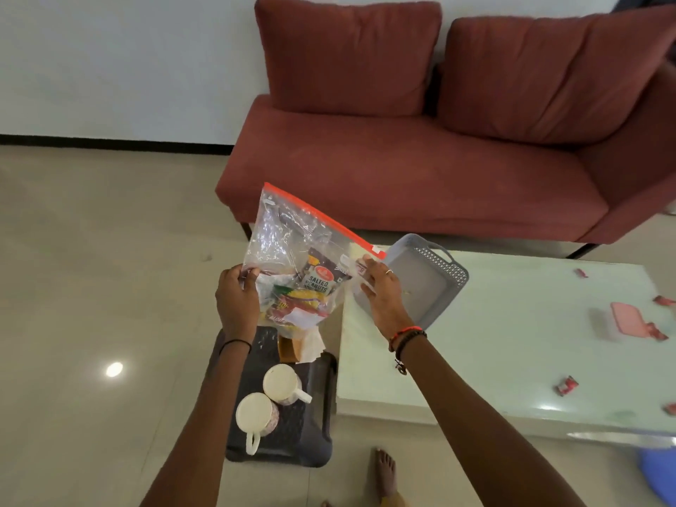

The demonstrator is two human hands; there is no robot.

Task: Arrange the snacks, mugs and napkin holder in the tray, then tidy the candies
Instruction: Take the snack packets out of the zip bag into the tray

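Note:
A clear zip bag (pixel 289 243) with an orange seal hangs in the air above the floor, holding several snack packets, one labelled salted peanuts (pixel 323 279). My left hand (pixel 236 298) grips its left edge and my right hand (pixel 380 290) grips its right edge. Below the bag a dark tray (pixel 311 433) lies on the floor with two white mugs (pixel 283 384) (pixel 256 415) and a napkin holder (pixel 300 345) partly hidden by the bag. A grey basket tray (pixel 435 283) sits on the pale table. Red candies (pixel 566 385) (pixel 581 273) lie scattered on the table.
The pale glass-topped table (pixel 512 342) stands at the right, a pink container (pixel 627 316) near its right end. A red sofa (pixel 402 159) runs behind it. My bare foot (pixel 384 470) is on the tiled floor beside the dark tray. A blue object (pixel 658 473) sits at bottom right.

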